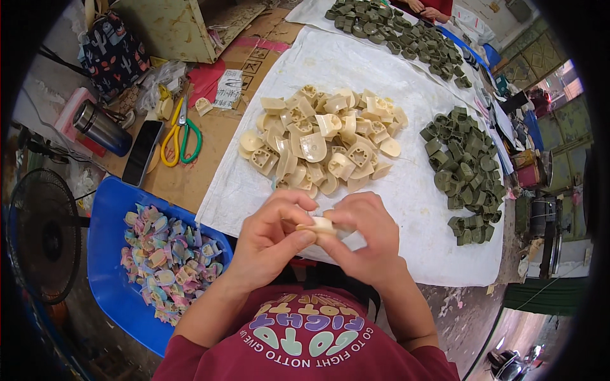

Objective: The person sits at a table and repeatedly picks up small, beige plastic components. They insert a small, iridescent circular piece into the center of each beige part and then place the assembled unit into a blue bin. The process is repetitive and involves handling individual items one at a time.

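Observation:
Just in front of my body, my left hand [270, 238] and my right hand [368, 238] pinch one small cream moulded plastic piece [322, 225] between them. The fingers of both hands are closed on its ends, so only its middle shows. Beyond my hands, a heap of similar cream plastic pieces [312, 147] lies on a white cloth [248, 197]. These pieces have one rounded end, and some show hollow undersides with small holes.
Dark green moulded pieces [467, 171] lie on the right, with another pile [400, 35] at the back near a person's hands [426, 9]. Scissors [184, 136], a phone [142, 152] and a flask [101, 127] rest at left. A blue tub [105, 254] holds multicoloured pieces.

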